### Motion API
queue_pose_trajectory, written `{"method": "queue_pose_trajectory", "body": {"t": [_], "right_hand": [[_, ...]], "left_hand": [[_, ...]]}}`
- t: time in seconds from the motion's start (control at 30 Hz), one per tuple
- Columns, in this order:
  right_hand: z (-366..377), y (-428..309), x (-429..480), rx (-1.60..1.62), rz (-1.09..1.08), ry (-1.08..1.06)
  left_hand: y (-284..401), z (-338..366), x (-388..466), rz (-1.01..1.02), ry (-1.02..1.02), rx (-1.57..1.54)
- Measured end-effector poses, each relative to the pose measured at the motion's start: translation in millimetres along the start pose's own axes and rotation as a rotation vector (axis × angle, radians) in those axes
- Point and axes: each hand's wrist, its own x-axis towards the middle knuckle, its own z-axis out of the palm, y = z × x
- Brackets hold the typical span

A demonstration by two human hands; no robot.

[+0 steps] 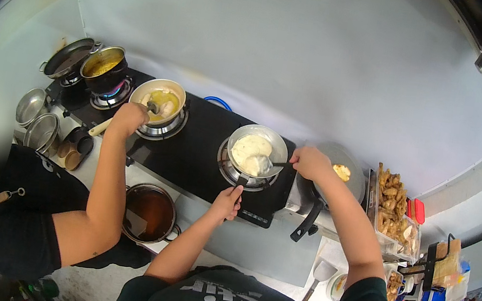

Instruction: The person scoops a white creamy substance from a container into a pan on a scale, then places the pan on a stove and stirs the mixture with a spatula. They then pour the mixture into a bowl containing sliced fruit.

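My left hand (227,203) grips the black handle of a small frying pan (280,138) on a gas burner near the right end of the black glass cooktop (196,153). In the pan lies a thick creamy white mixture (250,149). My right hand (312,163) is closed around the dark handle of a spoon (261,165), whose coated head rests in the mixture. Just right of the cooktop, partly behind my right hand and forearm, a grey pan (358,167) holds a browned piece of food (341,172).
At left, a co-worker's hand (131,117) works over a cream pan (180,89). Beyond it a dark pot (116,70) stands over a flame. A pot of brown liquid (153,212) sits in front. Fried chicken (392,195) fills a right-hand container; a spatula (323,271) lies nearby.
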Motion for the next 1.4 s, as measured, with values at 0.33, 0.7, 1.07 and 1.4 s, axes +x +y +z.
{"method": "queue_pose_trajectory", "body": {"t": [0.33, 0.7, 1.07, 1.4], "right_hand": [[43, -14, 10, 0.167, 0.167, 0.137], [46, -29, 44, -0.016, 0.058, 0.3], [-1, -31, -14, -0.257, -0.116, 0.274], [27, -41, -10, -0.083, 0.086, 0.293]], "left_hand": [[1, -1, 1, 0.001, -0.007, 0.011], [2, -1, 0, -0.002, -0.025, 0.011], [2, 0, -1, 0.003, 0.0, 0.008], [1, -2, -1, 0.038, -0.013, 0.019]]}}
